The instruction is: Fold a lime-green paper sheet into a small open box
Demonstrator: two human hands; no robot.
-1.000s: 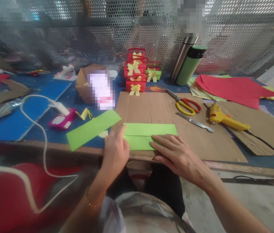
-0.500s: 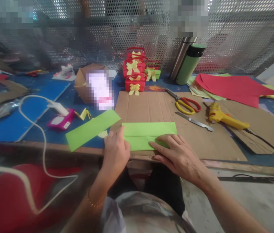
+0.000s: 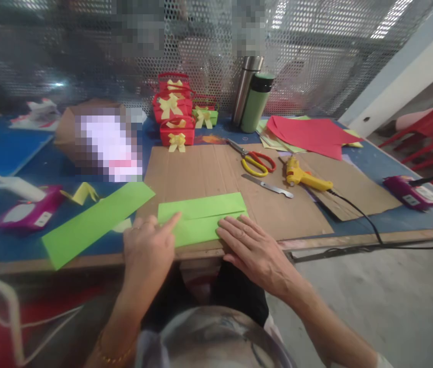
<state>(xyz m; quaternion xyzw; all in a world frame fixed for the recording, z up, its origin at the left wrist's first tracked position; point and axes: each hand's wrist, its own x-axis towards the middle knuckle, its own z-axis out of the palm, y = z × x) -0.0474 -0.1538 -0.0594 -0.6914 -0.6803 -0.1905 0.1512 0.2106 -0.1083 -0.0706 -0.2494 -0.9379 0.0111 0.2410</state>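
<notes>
A light green folded paper (image 3: 197, 209) lies on the cardboard sheet near the table's front edge, one flap turned in so that a seam runs along it. My left hand (image 3: 149, 237) rests at its left end, index finger stretched out on the paper and the other fingers curled. Fingers extended and flat, my right hand (image 3: 252, 243) presses on the lower right part of the paper. To the left lies a second green strip (image 3: 97, 222), apart from the folded one. What is under my palms is hidden.
Beyond the paper, on the cardboard (image 3: 189, 168), lie scissors (image 3: 252, 157) and a metal blade (image 3: 268, 186). A yellow glue gun (image 3: 304, 176) with a black cord is at right. Small red boxes with bows (image 3: 177, 134), two flasks (image 3: 255, 105) and red sheets (image 3: 308, 134) stand or lie behind.
The view has swung right, bringing a second purple power block into sight. My left index finger has stretched out onto the paper; my right hand lies flatter. The folded paper is slightly tilted.
</notes>
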